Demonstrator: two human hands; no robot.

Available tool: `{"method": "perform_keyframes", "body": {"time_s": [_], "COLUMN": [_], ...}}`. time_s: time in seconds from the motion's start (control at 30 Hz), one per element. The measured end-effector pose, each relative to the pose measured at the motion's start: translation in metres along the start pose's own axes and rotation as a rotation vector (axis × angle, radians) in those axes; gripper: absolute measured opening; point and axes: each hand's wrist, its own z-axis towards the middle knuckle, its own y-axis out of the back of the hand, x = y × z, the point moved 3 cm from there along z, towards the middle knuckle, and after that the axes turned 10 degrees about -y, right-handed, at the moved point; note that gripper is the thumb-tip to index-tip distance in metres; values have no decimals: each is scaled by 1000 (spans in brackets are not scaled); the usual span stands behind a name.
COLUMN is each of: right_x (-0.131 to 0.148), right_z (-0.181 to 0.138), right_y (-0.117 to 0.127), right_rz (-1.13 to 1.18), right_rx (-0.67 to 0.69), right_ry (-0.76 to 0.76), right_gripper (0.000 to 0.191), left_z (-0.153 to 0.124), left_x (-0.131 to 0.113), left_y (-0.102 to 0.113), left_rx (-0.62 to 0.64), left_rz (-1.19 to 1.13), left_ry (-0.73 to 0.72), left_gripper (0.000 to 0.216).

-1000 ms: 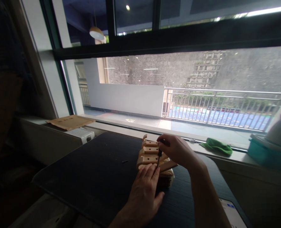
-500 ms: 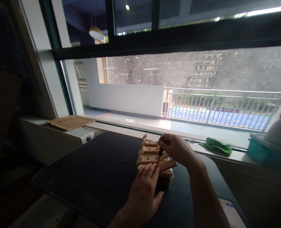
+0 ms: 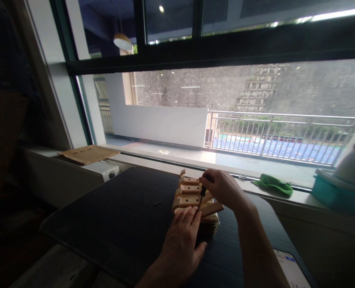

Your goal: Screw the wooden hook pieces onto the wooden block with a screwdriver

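our right hand (image 3: pixel 221 186) arches, grip around the screwdriver (image 3: pixel 202 193); our left hand (image 3: pixel 184 236) lies flat, grip wide, on wooden pieces (image 3: pixel 182 201).

Dark table (image 3: pixel 114 218) beside bright window (image 3: pixel 177 90)

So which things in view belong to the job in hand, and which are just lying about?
In use:
screwdriver, in the right hand
slatted wooden piece, under the left hand's fingers

Lying about:
green cloth
phone
flat brown package
teal box

Unclear: small dark piece, possibly a screw
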Motion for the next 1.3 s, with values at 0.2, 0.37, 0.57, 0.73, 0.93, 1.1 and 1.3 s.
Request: {"method": "perform_keyframes", "body": {"time_s": [0.2, 0.37, 0.57, 0.73, 0.93, 1.1, 1.3], "right_x": [8, 3, 2, 7, 0, -2, 7], "right_z": [-8, -3, -2, -8, -1, 0, -7], "right_y": [5, 2, 1, 4, -1, -1, 5], "right_rz": [70, 47, 32, 117, 83, 43, 84], "right_rx": [86, 37, 6, 93, 55, 29, 87], "right_ry": [57, 36, 7, 75, 43, 9, 60], "right_gripper": [21, 25, 26, 20, 21, 25, 22], "left_z": [-1, 0, 1, 0, 0, 0, 0], "left_x": [1, 2, 1, 1, 1, 1, 1], "left_y": [0, -2, -1, 0, 0, 0, -1], "left_rx": [-8, -15, -14, -28, -33, -32, -54], "left_rz": [5, 9, -4, -6, -3, -1, 5], "left_ry": [5, -10, 2, 4, -1, -7, -7], "left_gripper": [64, 64, 63, 64, 64, 65, 63]}}
